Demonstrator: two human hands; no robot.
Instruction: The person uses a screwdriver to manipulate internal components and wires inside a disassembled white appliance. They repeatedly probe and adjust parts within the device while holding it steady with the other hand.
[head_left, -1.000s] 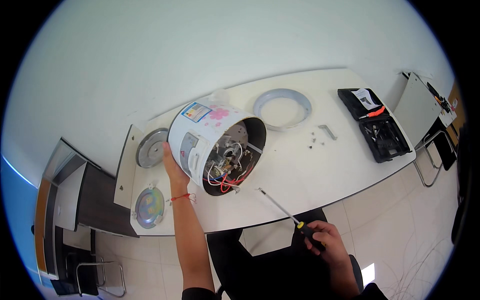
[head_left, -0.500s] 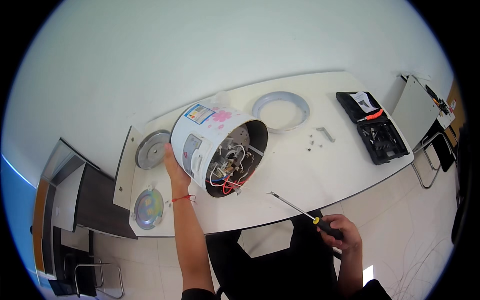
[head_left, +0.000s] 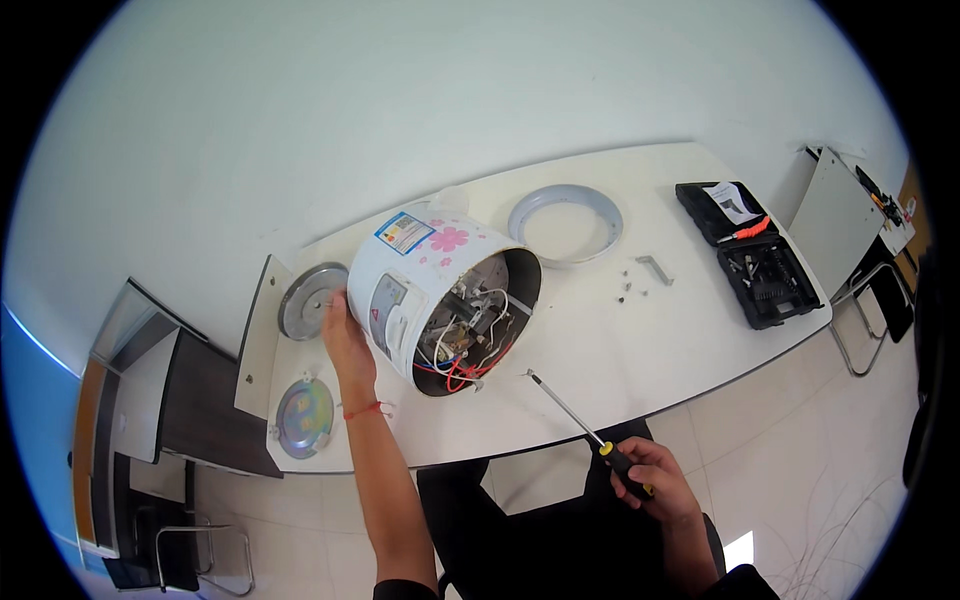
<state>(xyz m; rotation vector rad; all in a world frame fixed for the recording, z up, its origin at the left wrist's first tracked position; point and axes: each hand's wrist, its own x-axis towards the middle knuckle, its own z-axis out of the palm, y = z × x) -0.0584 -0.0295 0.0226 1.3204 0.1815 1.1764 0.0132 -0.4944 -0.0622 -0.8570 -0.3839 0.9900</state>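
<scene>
A white rice cooker (head_left: pixel 405 262) with pink flowers lies on its side on the table, its open bottom turned toward the right and front. Bare wiring (head_left: pixel 465 370), red and white, and metal parts show inside. My left hand (head_left: pixel 347 340) holds the cooker's left side, by the control panel. In my right hand (head_left: pixel 655 478) is a screwdriver (head_left: pixel 572 412) with a black and yellow handle, gripped past the table's front edge. Its shaft points up and left, the tip just short of the cooker's opening. Something small sits at the tip, too small to make out.
A grey ring (head_left: pixel 518 222) lies behind the cooker. Several small screws (head_left: pixel 622 299) and a metal bracket (head_left: pixel 655 270) are to its right. Farther right is an open black toolbox (head_left: pixel 765 325). A metal disc (head_left: pixel 297 310) and a shiny round plate (head_left: pixel 290 420) lie at the left.
My right hand has moved left with the screwdriver, and its tip is now nearer the cooker's opening. My left hand keeps its hold; the whole view has shifted slightly.
</scene>
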